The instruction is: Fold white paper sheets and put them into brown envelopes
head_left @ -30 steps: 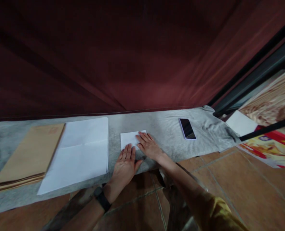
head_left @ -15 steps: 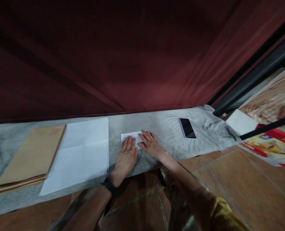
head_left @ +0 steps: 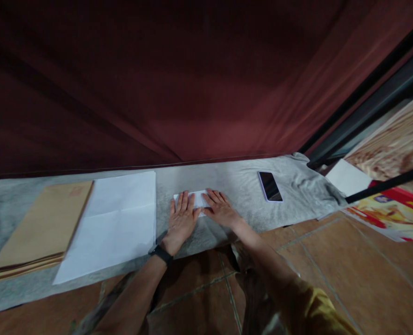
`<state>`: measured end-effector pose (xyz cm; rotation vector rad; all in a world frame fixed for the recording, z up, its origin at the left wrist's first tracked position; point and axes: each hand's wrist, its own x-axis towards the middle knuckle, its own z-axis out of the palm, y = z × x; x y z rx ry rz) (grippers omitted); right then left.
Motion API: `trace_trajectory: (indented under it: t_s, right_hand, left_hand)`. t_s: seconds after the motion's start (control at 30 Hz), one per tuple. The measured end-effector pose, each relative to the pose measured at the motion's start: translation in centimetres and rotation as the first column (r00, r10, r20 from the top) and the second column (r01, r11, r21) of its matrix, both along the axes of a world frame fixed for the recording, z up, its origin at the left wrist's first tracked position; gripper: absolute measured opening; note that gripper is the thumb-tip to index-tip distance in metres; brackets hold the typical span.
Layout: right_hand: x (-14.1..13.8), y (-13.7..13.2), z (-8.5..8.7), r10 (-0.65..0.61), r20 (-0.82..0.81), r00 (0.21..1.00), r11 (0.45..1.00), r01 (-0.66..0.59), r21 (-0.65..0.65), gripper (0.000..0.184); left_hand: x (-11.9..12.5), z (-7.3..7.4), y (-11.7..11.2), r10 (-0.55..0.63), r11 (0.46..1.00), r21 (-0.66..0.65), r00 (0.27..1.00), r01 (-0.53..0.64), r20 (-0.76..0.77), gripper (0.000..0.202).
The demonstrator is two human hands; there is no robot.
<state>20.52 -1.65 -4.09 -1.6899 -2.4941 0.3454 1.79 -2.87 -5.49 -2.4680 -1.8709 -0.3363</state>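
Observation:
A small piece of folded white paper (head_left: 199, 200) lies flat on the grey cloth (head_left: 227, 179), mostly covered by my two hands. My left hand (head_left: 182, 219) rests palm down on its left part, the fingers stretched out and pointing away from me. On the right end of the paper lies my right hand (head_left: 221, 209), also flat, its fingers slanting up to the left. The thumbs come close together at the paper's near edge. Neither hand is wrapped round anything.
Left of my hands lie large white sheets (head_left: 113, 218) and a stack of brown envelopes (head_left: 42, 223). A phone (head_left: 270, 187) lies to the right. Behind hangs a dark red curtain (head_left: 192, 93). Black bars (head_left: 367, 100) and a printed box (head_left: 395, 209) stand at far right.
My left hand has shifted slightly left on the paper and its fingers have spread, so more paper shows between the hands. My right hand has stayed nearly in place.

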Motion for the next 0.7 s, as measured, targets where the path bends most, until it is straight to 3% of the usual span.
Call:
trace_trajectory:
  t_s: [0.23,0.7]
  right_hand:
    - [1.6,0.5,-0.3,0.002,0.001,1.000,1.000,-0.002,-0.024,0.070]
    - [3.6,1.7,0.1,-0.028,-0.036,0.999,0.986,0.021,-0.164,0.079]
  left_hand:
    - [-1.0,-0.2,-0.1,0.021,1.000,0.006,1.000,-0.021,-0.008,0.067]
    - [-3.1,0.3,-0.1,0.019,0.994,-0.102,0.997,-0.026,-0.073,0.072]
